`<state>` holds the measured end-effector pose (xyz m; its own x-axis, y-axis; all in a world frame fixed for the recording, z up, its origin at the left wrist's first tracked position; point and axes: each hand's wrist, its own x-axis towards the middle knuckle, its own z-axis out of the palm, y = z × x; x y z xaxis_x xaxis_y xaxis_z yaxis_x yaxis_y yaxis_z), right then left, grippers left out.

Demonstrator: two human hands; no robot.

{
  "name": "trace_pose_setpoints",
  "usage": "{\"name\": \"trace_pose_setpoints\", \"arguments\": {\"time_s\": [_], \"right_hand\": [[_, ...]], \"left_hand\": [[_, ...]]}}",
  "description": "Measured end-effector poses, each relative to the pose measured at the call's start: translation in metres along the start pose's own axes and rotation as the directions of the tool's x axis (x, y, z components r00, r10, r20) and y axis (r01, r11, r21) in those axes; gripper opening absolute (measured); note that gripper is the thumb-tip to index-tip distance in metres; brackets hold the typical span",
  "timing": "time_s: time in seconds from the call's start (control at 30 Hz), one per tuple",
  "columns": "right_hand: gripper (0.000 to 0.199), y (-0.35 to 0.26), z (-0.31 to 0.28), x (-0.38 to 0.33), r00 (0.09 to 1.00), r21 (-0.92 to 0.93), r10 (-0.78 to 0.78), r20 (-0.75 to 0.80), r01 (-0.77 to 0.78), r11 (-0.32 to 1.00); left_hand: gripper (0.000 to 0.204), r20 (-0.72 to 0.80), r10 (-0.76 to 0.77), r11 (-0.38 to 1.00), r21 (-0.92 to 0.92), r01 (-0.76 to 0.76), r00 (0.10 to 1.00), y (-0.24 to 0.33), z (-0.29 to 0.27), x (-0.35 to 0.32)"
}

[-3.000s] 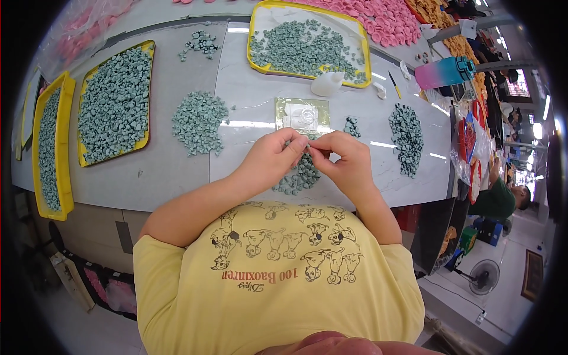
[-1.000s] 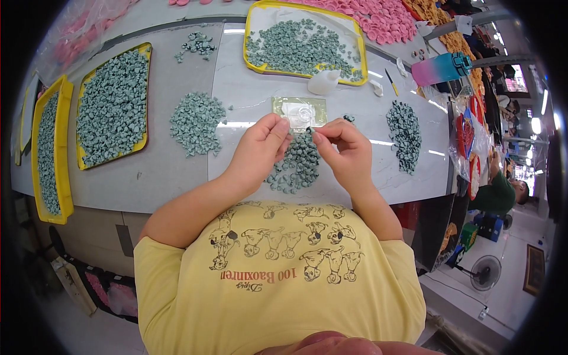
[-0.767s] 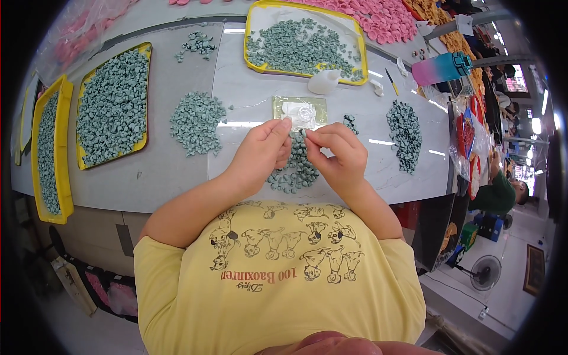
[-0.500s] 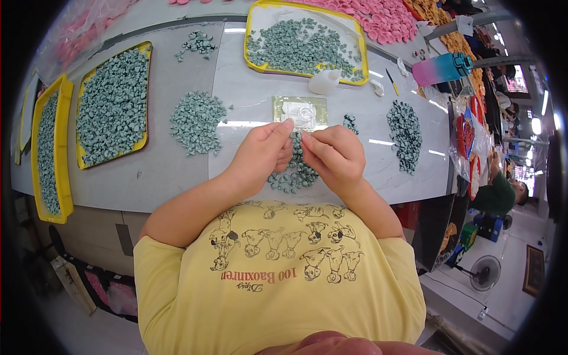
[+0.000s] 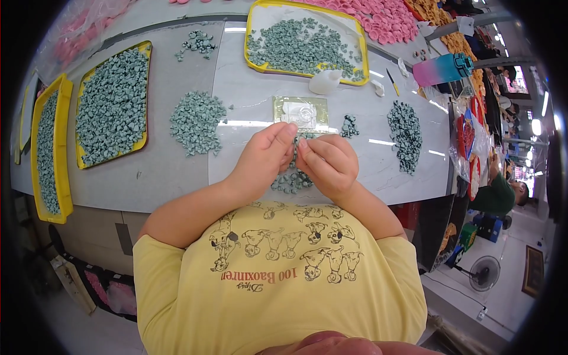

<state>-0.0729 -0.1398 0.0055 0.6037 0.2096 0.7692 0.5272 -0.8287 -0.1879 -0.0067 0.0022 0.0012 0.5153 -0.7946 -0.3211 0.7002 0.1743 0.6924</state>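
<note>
My left hand (image 5: 269,154) and my right hand (image 5: 330,161) meet over the table, thumbs and fingertips pinched close together. Whatever sits between the fingertips is too small and too covered to make out. Under and between the hands lies a heap of small grey-green pieces (image 5: 291,182), partly hidden by them. Just beyond the fingertips rests a flat pad with a clear, whitish sheet (image 5: 300,113). A white squeeze bottle (image 5: 325,81) stands behind that pad. To the right of the pad is a small cluster of green pieces (image 5: 349,126).
Yellow trays of green pieces stand at the left (image 5: 147,118) and at the back (image 5: 365,59). Loose piles lie left (image 5: 197,123) and right (image 5: 404,137). A yellow-handled knife (image 5: 393,83) and a pink-blue bottle (image 5: 441,70) are at right. A person in green (image 5: 497,192) sits farther right.
My right hand has shifted slightly left and down, bringing its fingertips against those of my left hand. More of the small cluster beside the pad shows now.
</note>
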Motion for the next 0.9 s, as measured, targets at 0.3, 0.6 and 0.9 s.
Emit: {"name": "trace_pose_setpoints", "arguments": {"time_s": [0.3,0.6,0.9], "right_hand": [[0.024,-0.001,0.003,-0.004,0.973,0.231,0.23,-0.019,-0.219,0.948],[0.016,0.057,-0.045,-0.004,0.553,-0.056,0.77,0.319,-0.8,0.597],[0.017,0.079,-0.039,-0.02,0.563,-0.478,0.727,0.394,-0.55,0.685]], "left_hand": [[0.031,-0.042,0.42,0.763,0.557,-0.328,0.906,-0.003,-0.001,-0.001],[0.043,-0.012,0.091,0.707,0.705,-0.056,0.996,-0.001,-0.007,0.004],[0.013,-0.005,-0.002,0.964,0.267,0.004,1.0,0.003,-0.004,0.008]]}}
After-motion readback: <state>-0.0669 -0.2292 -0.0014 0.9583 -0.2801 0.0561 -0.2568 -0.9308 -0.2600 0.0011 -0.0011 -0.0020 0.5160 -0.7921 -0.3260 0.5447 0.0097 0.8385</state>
